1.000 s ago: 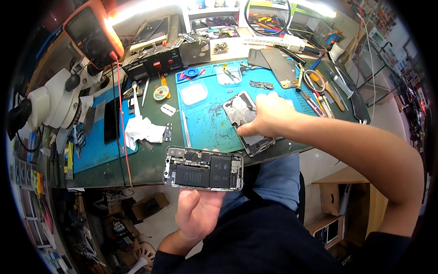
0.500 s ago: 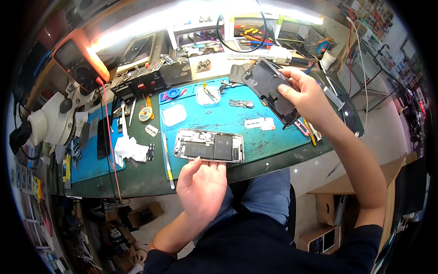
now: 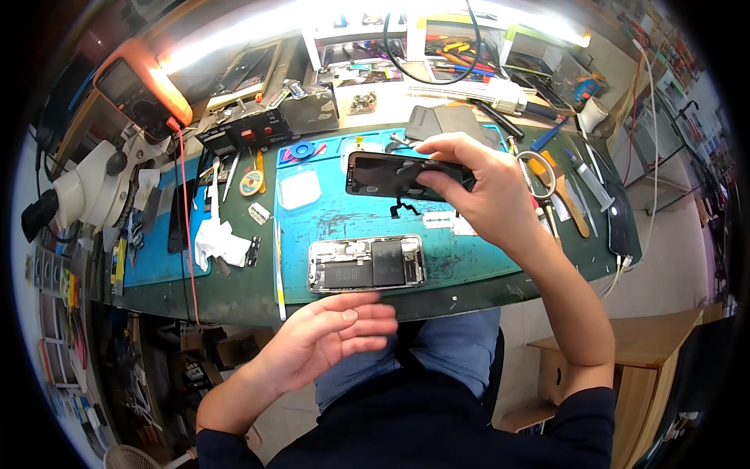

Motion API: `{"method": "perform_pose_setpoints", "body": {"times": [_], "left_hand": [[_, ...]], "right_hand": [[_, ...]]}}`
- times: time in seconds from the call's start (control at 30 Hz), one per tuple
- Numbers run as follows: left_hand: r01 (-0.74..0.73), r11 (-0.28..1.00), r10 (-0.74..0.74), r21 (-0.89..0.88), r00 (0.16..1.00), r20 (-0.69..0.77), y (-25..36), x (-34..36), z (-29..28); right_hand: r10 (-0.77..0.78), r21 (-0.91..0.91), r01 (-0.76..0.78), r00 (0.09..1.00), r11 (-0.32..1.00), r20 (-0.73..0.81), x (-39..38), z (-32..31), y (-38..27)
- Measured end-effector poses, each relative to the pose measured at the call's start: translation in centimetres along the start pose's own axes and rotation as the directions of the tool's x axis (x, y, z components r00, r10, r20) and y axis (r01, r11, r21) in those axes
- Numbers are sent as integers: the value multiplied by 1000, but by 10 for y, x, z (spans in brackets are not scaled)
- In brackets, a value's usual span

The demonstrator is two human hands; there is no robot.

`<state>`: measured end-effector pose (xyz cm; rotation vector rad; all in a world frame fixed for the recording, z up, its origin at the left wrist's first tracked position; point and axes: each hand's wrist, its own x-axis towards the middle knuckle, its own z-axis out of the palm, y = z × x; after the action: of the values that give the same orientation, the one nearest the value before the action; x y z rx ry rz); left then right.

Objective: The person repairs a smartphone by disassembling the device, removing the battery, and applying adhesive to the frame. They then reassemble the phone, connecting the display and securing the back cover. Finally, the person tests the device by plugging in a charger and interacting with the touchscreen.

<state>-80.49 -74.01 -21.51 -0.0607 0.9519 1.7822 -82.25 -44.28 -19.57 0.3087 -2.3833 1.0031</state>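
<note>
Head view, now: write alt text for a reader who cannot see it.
A person's right hand holds a dark phone screen panel above a blue work mat, where an opened phone body lies with its insides exposed. The left hand is open and empty beside the body. Tools clutter the bench, including an orange-cased multimeter.

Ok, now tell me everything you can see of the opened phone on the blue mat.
The opened phone lies flat, interior upward, near the close edge of the blue mat. It has rounded corners, a shiny, metallic-looking rim, two adjoining black battery sections and small silvery components along its far side. The left hand is just below it; whether they touch is unclear.
</note>
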Motion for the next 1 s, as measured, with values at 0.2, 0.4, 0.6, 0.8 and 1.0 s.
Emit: {"method": "perform_pose_setpoints", "body": {"times": [0.2, 0.4, 0.6, 0.8, 1.0], "left_hand": [[-526, 595, 648, 607, 762, 25, 20, 7, -17], [-555, 558, 637, 617, 763, 110, 58, 53, -26], [-579, 639, 642, 506, 764, 64, 62, 63, -40], [-469, 361, 681, 806, 723, 116, 59, 42, -52], [-256, -329, 446, 909, 806, 389, 59, 20, -34]], "right_hand": [[43, 217, -81, 984, 973, 176, 18, 11, -9], [17, 184, -61, 972, 981, 236, 25, 26, -13], [44, 293, -121, 966, 948, 256, 14, 26, 2], [-16, 234, -11, 993, 972, 115, -1, 32, 2], [157, 271, -176, 983, 946, 92, -5, 16, 11]]}}
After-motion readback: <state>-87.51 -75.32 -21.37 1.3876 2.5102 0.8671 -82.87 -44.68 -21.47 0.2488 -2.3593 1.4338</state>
